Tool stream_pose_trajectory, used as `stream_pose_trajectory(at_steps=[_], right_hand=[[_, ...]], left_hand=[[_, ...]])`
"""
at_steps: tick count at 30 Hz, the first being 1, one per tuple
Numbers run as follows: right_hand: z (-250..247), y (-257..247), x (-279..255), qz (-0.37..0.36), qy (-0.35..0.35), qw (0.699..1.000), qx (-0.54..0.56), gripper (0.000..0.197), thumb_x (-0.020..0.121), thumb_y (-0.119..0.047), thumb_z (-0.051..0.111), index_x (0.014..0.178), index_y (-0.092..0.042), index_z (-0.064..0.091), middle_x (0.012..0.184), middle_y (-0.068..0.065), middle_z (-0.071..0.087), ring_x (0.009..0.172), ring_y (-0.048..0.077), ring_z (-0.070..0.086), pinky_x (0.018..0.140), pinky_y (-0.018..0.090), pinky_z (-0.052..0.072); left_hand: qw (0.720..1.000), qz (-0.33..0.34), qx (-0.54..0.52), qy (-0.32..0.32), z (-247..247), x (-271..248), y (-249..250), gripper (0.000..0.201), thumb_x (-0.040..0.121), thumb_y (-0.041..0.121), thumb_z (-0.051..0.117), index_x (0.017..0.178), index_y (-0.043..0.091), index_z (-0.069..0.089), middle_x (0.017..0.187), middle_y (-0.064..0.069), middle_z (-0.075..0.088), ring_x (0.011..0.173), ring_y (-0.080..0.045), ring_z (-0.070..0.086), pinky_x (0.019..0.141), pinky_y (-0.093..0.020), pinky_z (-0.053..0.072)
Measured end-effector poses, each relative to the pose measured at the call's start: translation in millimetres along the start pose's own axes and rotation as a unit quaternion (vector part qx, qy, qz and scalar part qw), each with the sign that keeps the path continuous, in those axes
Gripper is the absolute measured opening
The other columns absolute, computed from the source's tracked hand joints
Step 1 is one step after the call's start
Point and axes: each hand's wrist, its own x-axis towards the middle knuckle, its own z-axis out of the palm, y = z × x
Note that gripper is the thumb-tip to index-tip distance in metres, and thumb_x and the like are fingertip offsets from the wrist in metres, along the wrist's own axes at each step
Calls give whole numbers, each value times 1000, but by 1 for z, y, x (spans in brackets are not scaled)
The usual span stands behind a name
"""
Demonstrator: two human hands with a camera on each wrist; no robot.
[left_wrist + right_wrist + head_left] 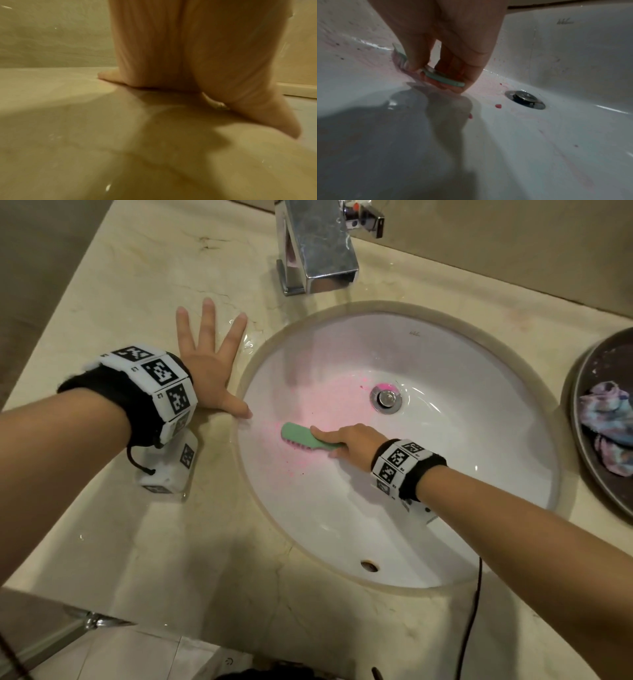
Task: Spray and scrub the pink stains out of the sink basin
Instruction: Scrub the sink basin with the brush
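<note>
right hand [352, 441] gripping brush [301, 436], on pink stains [274, 440]

Very little can be read here. On the back wall of the sink basin [445, 440], at about 1 o'clock from the drain [386, 398], stands a small grey maker's mark [415, 333]; its letters are too small to make out. The right wrist view shows the same mark [565, 21] on the white wall, blurred, also not legible. The white wristbands carry black square code markers [161, 371], with tiny characters beside them that look like "C3" [134, 368], though this is not sure. The tap [318, 244] shows a red dot [356, 205], no words.
</note>
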Motion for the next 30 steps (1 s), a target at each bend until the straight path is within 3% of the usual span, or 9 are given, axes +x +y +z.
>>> stream_pose_trajectory(at_steps=[3, 6, 9, 12, 15, 19, 23, 27, 30], right_hand=[[-5, -3, 3, -23, -3, 996, -87, 45, 100, -29, 36, 141, -43, 30, 69, -21, 38, 88, 21, 50, 80, 28, 37], [-9, -9, 7, -8, 46, 995, -88, 45, 101, -27, 34, 141, -45, 28, 89, -4, 60, 93, 26, 57, 81, 32, 43], [-14, -11, 16, 43, 98, 993, -46, 53, 99, -18, 41, 145, -37, 25, 106, 11, 63, 86, 26, 61, 83, 35, 51], [-24, -5, 23, 95, 137, 984, 56, 60, 93, -14, 54, 146, -28, 28, 115, 13, 63, 86, 23, 60, 85, 29, 50], [-28, 11, 19, 147, 185, 969, 70, 57, 94, -8, 50, 145, -22, 30, 130, 14, 53, 110, 29, 56, 89, 27, 43], [-29, 24, 14, 220, 250, 933, 136, 43, 92, -14, 52, 134, -19, 44, 121, 10, 57, 110, 30, 56, 86, 28, 43], [-19, 3, 25, 159, 178, 962, 135, 54, 92, -12, 53, 143, -20, 35, 126, 17, 56, 100, 31, 62, 90, 38, 52], [-9, -17, 23, 84, 109, 989, 48, 59, 92, -15, 53, 145, -30, 30, 113, 11, 64, 84, 23, 59, 84, 33, 52], [-8, -11, 12, 76, 90, 993, 12, 55, 95, -20, 50, 144, -32, 30, 110, 8, 62, 82, 18, 52, 80, 31, 48]], left_hand=[[1000, -3, 2, -4, -1, 0, 1, 129, 68, 56, 73, 143, 29, -29, 147, -13, -39, 135, -45, -28, 103, -68, 0], [1000, -4, 0, -4, 0, -1, 1, 130, 68, 55, 74, 143, 29, -29, 147, -13, -39, 135, -44, -28, 103, -68, -1], [1000, -4, 0, -2, 0, -1, 1, 130, 67, 55, 74, 143, 29, -29, 147, -13, -38, 135, -44, -28, 103, -67, -1], [1000, -5, 2, 1, 0, -1, 0, 130, 67, 55, 74, 143, 29, -28, 147, -13, -38, 135, -44, -28, 103, -68, -1], [1000, -3, -3, 1, 0, -1, 1, 130, 67, 55, 74, 143, 29, -28, 147, -12, -38, 135, -44, -28, 103, -68, -1], [1000, -7, 2, -4, 0, -1, 1, 130, 67, 56, 74, 143, 30, -28, 147, -12, -39, 135, -44, -28, 103, -68, 0], [1000, -8, 4, -4, 0, -2, 2, 130, 67, 55, 73, 143, 28, -28, 147, -13, -38, 135, -44, -28, 104, -67, -1], [1000, -9, 12, 4, -1, -5, 5, 129, 68, 54, 73, 143, 26, -28, 148, -15, -36, 135, -44, -27, 105, -63, -4], [1000, -11, 18, 7, -1, -7, 6, 129, 69, 55, 72, 143, 26, -29, 147, -15, -37, 135, -44, -27, 107, -61, -5]])
